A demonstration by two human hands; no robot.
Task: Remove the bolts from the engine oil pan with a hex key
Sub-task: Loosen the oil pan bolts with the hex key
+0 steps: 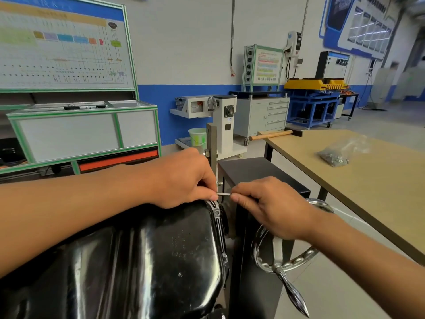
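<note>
Nearest, the black oil pan (138,261) fills the lower frame, with its flange running up the right edge. A chrome handwheel (287,261) stands just right of it, under the right wrist. One bolt (216,212) shows in the flange near the pan's far corner.

Directly above that corner the two hands meet. The left hand (184,180) has a narrow grip, pinching one end of the hex key (224,193), and the right hand (269,206) pinches the other end. Only a short bare stretch of the key shows between the fingertips, lying roughly level, left to right. The fingers hide whether its tip sits in a bolt.

The visible bolt lies just below the key, on the near side, and the left hand is closer to it.

Swing room looks tight. A black stand (259,171) sits just beside the flange, and a grey upright post (212,148) rises just behind the left hand.

Farther right, a table (368,203) carries a bag (340,153) of hardware and a hammer (271,134).
</note>
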